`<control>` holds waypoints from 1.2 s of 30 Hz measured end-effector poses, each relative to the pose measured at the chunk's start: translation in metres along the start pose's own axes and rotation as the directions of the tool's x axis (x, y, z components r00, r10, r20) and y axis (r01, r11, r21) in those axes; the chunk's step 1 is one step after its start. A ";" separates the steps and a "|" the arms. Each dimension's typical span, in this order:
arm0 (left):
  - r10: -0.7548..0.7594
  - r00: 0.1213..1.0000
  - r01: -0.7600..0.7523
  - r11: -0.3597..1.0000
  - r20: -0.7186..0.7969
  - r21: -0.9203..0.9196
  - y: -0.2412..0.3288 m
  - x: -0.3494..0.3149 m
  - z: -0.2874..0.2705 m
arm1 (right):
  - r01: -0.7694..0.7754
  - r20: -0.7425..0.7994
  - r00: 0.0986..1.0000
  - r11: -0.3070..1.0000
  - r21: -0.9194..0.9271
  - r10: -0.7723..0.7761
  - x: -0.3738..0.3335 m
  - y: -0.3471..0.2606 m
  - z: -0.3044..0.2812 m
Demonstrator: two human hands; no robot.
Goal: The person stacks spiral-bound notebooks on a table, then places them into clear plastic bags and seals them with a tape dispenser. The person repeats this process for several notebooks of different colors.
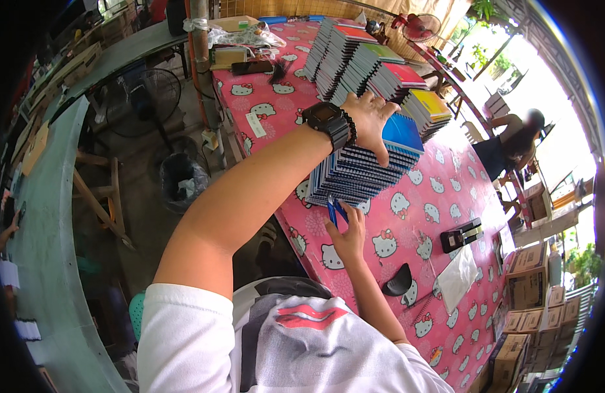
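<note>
A stack of blue-covered spiral notebooks (404, 133) stands on the pink table, its wire-bound edges facing me. My left hand (368, 123), with a black watch and beaded bracelet at the wrist, lies spread over the top of the stack, fingers apart. At the stack's near lower corner, my right hand (350, 239) is closed around blue-handled pliers (333, 208). The tips of the pliers reach the lowest bindings; the exact contact is too small to make out.
Taller notebook stacks (345, 56) stand behind, one topped with yellow covers (431, 101). A black hole punch or stapler (461, 236), a dark curved object (397, 280) and a clear plastic sheet (457, 278) lie to the right. A lined bin (183, 177) stands left; a person (512, 141) is beyond the table.
</note>
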State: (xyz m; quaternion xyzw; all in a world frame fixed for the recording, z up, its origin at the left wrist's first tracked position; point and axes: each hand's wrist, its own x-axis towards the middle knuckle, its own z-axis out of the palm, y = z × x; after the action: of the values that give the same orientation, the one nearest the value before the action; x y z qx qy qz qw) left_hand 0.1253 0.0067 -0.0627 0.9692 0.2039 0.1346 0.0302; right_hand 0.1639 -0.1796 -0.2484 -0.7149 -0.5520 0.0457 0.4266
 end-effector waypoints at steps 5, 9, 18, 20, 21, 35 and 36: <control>-0.006 1.000 0.006 1.000 -0.009 0.007 0.000 -0.001 -0.001 | 0.100 -0.051 0.993 0.985 -0.139 -0.108 0.006 -0.004 0.004; 0.007 1.000 -0.007 1.000 -0.016 -0.007 0.001 -0.001 0.001 | -0.468 0.333 0.880 0.731 0.496 0.338 0.005 0.019 0.009; -0.008 1.000 0.008 1.000 0.000 -0.004 0.000 -0.001 0.001 | -0.075 0.045 0.996 0.994 0.076 0.072 -0.003 0.008 0.008; -0.009 1.000 0.009 1.000 -0.005 -0.007 0.000 0.000 0.001 | 0.032 -0.004 0.999 0.998 -0.055 -0.032 -0.003 0.009 0.008; -0.009 1.000 0.009 1.000 -0.003 -0.006 0.000 -0.001 0.000 | 0.040 0.006 0.999 0.996 -0.076 -0.039 -0.002 0.011 0.009; -0.009 0.999 0.010 1.000 -0.038 0.005 -0.001 0.000 0.006 | 0.109 -0.057 0.991 0.968 -0.226 -0.125 -0.004 0.006 0.011; -0.012 0.999 0.012 1.000 -0.035 0.003 -0.001 0.000 0.004 | 0.099 -0.048 0.992 0.963 -0.252 -0.114 -0.003 0.005 0.012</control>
State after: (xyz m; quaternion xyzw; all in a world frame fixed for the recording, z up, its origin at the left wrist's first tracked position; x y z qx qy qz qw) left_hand 0.1258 0.0077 -0.0672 0.9655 0.2103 0.1512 0.0260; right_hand 0.1603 -0.1755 -0.2601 -0.7332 -0.5775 -0.0695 0.3522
